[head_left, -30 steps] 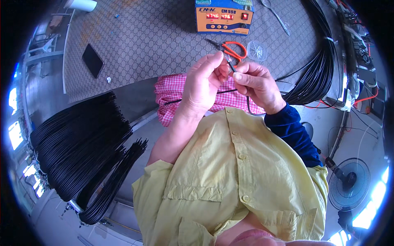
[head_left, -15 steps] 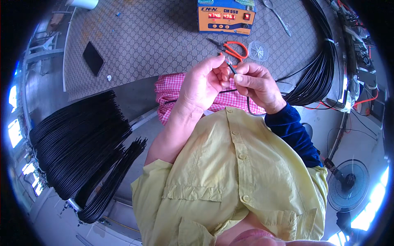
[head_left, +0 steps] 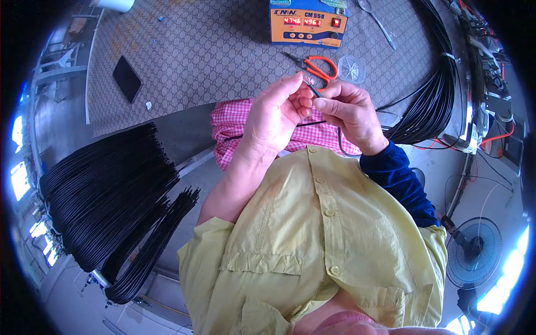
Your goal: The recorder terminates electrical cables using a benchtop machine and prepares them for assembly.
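My right hand (head_left: 349, 114) pinches a thin black cable (head_left: 316, 92) between thumb and fingers, close to its stripped end. Fine, light-coloured wires (head_left: 309, 81) fan out from that end. My left hand (head_left: 277, 109) is closed at the wires, its thumb and fingertips against them and the other fingers curled below. More of the cable hangs under both hands and crosses the pink checked cloth (head_left: 223, 120) on my lap. Just beyond my fingers, orange-handled scissors (head_left: 322, 69) lie on the patterned tabletop (head_left: 212, 61).
A control box (head_left: 308, 28) with a lit red display stands at the back. Beside the scissors is a small clear dish (head_left: 352, 70). A metal spoon (head_left: 379, 25), a dark flat pad (head_left: 127, 79) and a cable bundle (head_left: 427, 114) lie around. Many black cables (head_left: 106, 195) hang at left.
My right hand has shifted slightly, and the cable tip has moved a little up and left. The fine wires show more spread out. The left hand has barely moved.
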Available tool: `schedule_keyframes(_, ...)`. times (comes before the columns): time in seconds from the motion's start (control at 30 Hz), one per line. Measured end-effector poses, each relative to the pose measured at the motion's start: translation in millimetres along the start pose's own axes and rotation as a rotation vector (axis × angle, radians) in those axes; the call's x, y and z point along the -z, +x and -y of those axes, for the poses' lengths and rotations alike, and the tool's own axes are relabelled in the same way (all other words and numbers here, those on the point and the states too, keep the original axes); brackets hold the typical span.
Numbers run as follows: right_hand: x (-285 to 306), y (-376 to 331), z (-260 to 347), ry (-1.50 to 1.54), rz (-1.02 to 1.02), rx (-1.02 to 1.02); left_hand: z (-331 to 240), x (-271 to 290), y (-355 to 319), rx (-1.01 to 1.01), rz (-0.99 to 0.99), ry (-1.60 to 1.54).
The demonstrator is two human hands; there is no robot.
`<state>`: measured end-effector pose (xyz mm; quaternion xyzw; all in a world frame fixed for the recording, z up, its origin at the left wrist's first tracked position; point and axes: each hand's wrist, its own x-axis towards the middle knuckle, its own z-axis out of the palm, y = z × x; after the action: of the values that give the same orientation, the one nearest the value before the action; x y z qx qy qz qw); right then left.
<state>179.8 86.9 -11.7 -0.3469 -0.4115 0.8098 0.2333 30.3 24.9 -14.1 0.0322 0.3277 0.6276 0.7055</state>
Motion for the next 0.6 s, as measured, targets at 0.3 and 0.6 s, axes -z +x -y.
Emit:
schedule_keyframes(0.3,0.3,3.0,-2.0,0.115,-0.008,-0.032,5.8,-8.5,-4.6,-0.171,-0.057,0.102)
schedule_keyframes(0.6,6.7,2.3,-1.1,0.235,0.082,-0.102,1.6,-3.3,1.2,-0.023,0.028,-0.037)
